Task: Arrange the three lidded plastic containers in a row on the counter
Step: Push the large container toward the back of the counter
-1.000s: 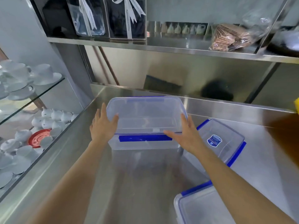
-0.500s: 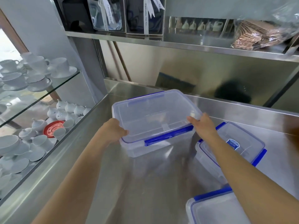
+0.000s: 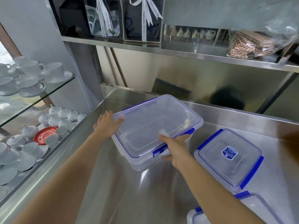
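A large clear container with blue clips (image 3: 155, 126) rests on the steel counter (image 3: 145, 199), turned at an angle. My left hand (image 3: 107, 125) lies flat against its left end. My right hand (image 3: 176, 147) grips its near long side, fingers over the lid and thumb under the rim by a blue clip. A smaller lidded container with a blue label (image 3: 229, 157) sits to the right. A third container (image 3: 252, 209) lies at the lower right, partly hidden by my right arm and the frame edge.
A glass cabinet with white cups, teapots and a red saucer (image 3: 44, 135) borders the counter on the left. A steel shelf (image 3: 178, 52) overhead carries ribboned boxes and a bag of brown items. The steel back wall stands just behind the large container.
The large container has turned further counterclockwise on the counter. My right hand slid from its right end to the near long side. My left hand opened flat on the left end.
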